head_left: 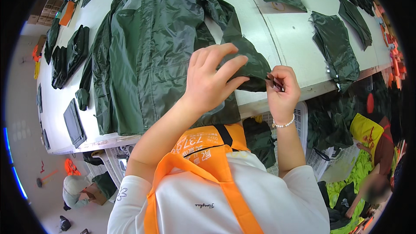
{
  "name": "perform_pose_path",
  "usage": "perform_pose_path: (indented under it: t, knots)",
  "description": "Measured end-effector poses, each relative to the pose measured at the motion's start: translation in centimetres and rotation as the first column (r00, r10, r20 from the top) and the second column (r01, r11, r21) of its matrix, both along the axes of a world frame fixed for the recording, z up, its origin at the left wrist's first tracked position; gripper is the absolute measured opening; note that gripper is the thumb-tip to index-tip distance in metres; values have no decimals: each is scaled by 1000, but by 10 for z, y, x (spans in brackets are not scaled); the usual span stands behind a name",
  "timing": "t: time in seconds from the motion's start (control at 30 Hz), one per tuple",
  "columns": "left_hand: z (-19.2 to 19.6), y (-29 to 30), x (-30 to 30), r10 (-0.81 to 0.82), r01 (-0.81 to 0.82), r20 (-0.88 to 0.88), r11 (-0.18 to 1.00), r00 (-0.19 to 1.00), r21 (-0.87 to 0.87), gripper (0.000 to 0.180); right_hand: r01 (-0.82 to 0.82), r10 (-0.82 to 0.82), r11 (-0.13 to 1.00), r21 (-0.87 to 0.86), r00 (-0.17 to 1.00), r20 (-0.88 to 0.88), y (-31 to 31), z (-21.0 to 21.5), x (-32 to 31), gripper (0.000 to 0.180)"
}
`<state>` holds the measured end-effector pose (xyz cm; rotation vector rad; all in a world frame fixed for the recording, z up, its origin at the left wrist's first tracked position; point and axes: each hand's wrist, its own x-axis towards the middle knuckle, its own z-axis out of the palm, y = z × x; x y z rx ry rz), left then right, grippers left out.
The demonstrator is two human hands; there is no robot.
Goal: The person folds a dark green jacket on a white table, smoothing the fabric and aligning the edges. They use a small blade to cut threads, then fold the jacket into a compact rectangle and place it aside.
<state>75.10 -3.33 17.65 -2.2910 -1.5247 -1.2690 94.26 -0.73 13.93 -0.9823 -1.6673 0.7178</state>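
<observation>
A dark green rain jacket lies spread on the white table, front up, with its hem toward me. My left hand is over the jacket's right-side sleeve, fingers curved and apart, gripping nothing. At the end of that sleeve my right hand is closed, fingers pinched together. Between its thumb and fingers shows a small dark reddish thing, too small to name. The cuff meets these fingers; whether they also grip the cloth I cannot tell.
Folded dark green garments lie on the table at right, others at left. White plastic baskets with dark cloth stand below its edge. A person is at lower right by bright yellow-green garments; another bends at lower left.
</observation>
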Motion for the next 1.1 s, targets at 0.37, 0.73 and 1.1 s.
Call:
perform_pose_path:
  t: [0.37,0.73,1.1]
  knots:
    - [-15,7,6,-187,185,-16,977,982,-109,27,-96,34,956,-277,975,-221,-14,-7,-3,23]
    - [-39,-7,0,-176,210,144,940,974,-267,19,96,-223,922,-376,923,-312,-90,-19,4,25]
    - [-43,-19,5,-343,353,138,934,929,-55,20,340,-489,769,-541,858,-156,-154,-28,34,17]
